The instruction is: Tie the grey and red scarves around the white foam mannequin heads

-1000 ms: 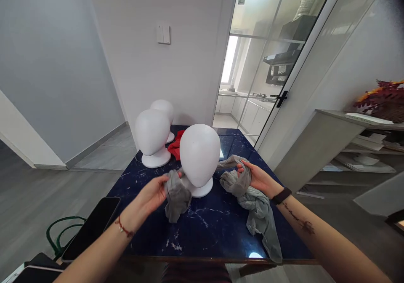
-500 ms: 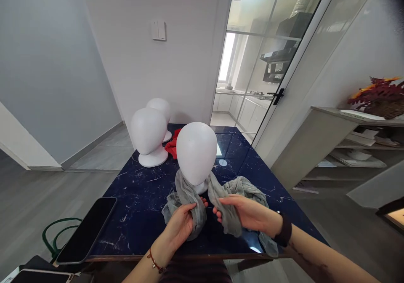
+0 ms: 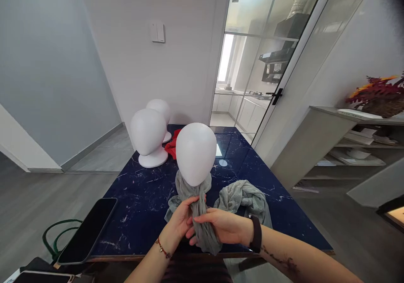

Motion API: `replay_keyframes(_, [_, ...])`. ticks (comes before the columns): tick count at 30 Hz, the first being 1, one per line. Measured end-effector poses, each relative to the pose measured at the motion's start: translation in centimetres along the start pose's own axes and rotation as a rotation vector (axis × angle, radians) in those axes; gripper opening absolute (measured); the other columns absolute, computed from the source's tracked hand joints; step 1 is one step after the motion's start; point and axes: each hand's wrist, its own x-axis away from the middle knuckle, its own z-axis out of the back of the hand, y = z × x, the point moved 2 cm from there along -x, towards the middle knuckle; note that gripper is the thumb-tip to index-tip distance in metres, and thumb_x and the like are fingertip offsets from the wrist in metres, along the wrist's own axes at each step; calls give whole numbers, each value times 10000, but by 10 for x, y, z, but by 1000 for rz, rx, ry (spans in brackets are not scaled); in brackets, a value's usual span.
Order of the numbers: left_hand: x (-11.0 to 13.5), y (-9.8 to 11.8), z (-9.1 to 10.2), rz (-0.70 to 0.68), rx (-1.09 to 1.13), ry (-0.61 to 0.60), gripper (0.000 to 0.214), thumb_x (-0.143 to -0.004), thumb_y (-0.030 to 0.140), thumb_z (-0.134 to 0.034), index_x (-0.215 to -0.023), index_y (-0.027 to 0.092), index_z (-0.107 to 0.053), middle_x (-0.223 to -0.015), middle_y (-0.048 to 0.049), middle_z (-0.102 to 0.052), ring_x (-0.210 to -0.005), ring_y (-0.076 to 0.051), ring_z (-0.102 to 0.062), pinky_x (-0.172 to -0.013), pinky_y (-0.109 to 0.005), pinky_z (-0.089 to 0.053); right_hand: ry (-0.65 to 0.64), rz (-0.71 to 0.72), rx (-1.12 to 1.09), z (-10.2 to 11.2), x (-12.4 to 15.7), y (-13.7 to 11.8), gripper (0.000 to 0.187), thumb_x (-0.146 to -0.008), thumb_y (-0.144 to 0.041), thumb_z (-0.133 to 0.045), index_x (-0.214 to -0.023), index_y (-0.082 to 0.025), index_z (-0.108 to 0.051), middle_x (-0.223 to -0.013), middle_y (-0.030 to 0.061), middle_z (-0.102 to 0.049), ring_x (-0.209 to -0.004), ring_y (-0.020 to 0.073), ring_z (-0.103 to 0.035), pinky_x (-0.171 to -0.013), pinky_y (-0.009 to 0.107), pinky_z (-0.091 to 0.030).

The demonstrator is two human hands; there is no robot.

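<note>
A white mannequin head [image 3: 196, 152] stands upright near the middle of the table, with a grey scarf [image 3: 206, 234] round its neck. Just below its chin, my left hand [image 3: 182, 219] grips the scarf from the left side. My right hand [image 3: 225, 225] is closed on the same cloth from the right, thumb on top, a little lower. The two hands are close together, and the gathered cloth between them hangs toward the table's front edge. Another bunched length of grey cloth [image 3: 243, 196] lies on the table to the right. Some fingertips are hidden behind the scarf.
Two more white mannequin heads [image 3: 148, 132] stand at the back left, beside a red cloth [image 3: 172, 145]. A black phone-like device [image 3: 88, 230] lies at the table's left front corner. The dark blue marbled table [image 3: 142, 198] meets a wall; a glass door [image 3: 252, 64] is behind right.
My right hand has moved left with its part of the scarf, bringing it across to my left hand. The cloth now wraps closely around the front of the neck.
</note>
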Motion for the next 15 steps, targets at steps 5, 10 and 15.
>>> replay_keyframes(5, [-2, 8, -3, -190, 168, 152, 168, -813, 10, -488, -836, 83, -638, -677, -62, -703, -577, -147, -670, -610, -231, -542, -102, -13, 313, 26, 27, 6, 399, -705, -448, -725, -899, -116, -623, -789, 71, -704, -704, 162, -676, -706, 279, -503])
replay_keyframes(10, [-7, 8, -1, -192, 225, 153, 227, -836, 14, -479, -998, 56, -633, -728, -78, -713, -688, -181, -698, -749, -280, -554, -294, -193, 830, 54, 84, -12, 376, -712, -470, -715, -811, -109, -678, -745, 20, -694, -736, 133, -659, -674, 184, -493])
replay_keyframes(15, [-10, 2, 4, -193, 247, 149, 276, -858, 20, -453, -1096, 48, -589, -759, -92, -716, -739, -189, -705, -756, -289, -558, -198, -182, 876, 73, 158, -47, 532, -586, -418, -819, -973, -97, -645, -798, 32, -690, -692, 148, -659, -602, 197, -521])
